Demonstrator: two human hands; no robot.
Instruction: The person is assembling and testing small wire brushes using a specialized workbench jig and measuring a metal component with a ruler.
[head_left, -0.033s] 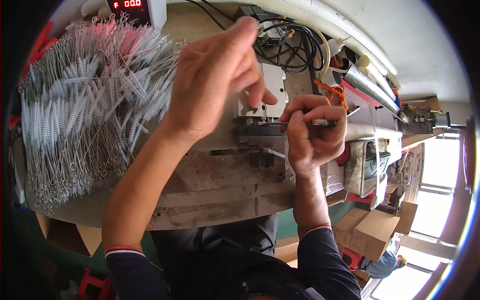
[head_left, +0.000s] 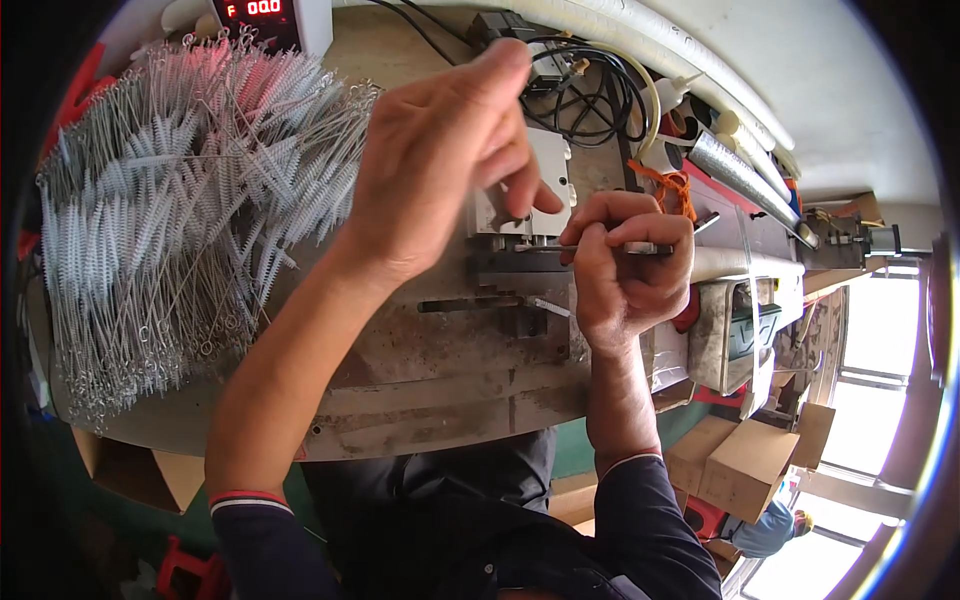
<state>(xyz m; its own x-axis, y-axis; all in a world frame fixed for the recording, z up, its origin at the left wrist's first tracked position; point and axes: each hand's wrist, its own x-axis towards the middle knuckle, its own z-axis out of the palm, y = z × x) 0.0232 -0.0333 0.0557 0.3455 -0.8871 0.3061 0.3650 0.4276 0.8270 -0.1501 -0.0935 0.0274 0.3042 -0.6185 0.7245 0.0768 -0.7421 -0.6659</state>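
Note:
My right hand (head_left: pixel 635 270) is closed round a slender metal rod-like tool (head_left: pixel 545 247). The tool's thin tip points left, along the front of a small white machine block (head_left: pixel 552 165) on a dark metal base (head_left: pixel 520 262). Raised over the left side of that block, my left hand (head_left: pixel 430 160) has its fingers apart and loosely bent. I see nothing held in it, though its palm side is partly hidden. Just below the base, a small white-bristled brush (head_left: pixel 552 307) lies beside a dark bar (head_left: pixel 465 304).
A large pile of wire-handled brushes (head_left: pixel 180 200) covers the left of the metal table (head_left: pixel 420 380). Behind it stands a box with a red display (head_left: pixel 265 15). Coiled black cables (head_left: pixel 600 90) and long tubes (head_left: pixel 740 90) line the back; cartons (head_left: pixel 745 465) and another person (head_left: pixel 765 530) are at right.
My left hand has shifted slightly to the right. My right hand and its tool look unmoved.

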